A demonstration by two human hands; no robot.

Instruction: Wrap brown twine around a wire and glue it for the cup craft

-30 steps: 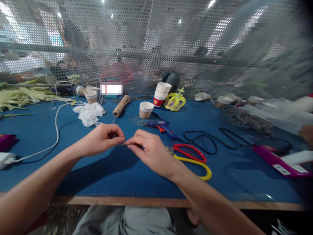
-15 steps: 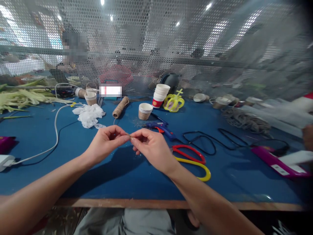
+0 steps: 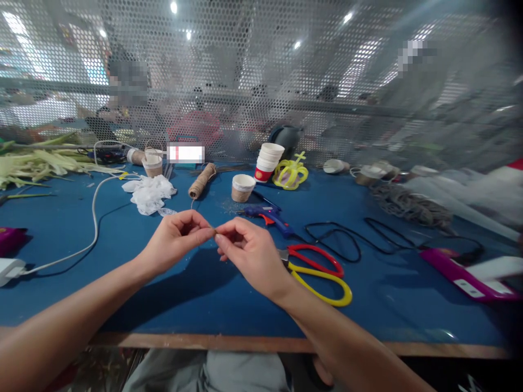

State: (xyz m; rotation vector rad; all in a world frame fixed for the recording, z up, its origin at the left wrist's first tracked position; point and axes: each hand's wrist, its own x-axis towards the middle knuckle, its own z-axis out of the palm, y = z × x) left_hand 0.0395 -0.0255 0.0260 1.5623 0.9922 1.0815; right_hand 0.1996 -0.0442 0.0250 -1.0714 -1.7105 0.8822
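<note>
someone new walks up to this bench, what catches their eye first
Probably the bright yellow, cross-topped crown shape at the back of the blue tabletop, right of the stacked paper cups. Next come the red-and-yellow-handled scissors, blades mostly hidden behind the right grip. Near the middle, that grip and the left grip nearly meet, pinching a thin piece too small to identify.

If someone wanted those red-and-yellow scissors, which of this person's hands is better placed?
Likely the right hand: the scissors lie beside it, partly hidden behind it. The left hand is farther away. Both seem to pinch a thin strand, so the right would need freeing first.
</note>
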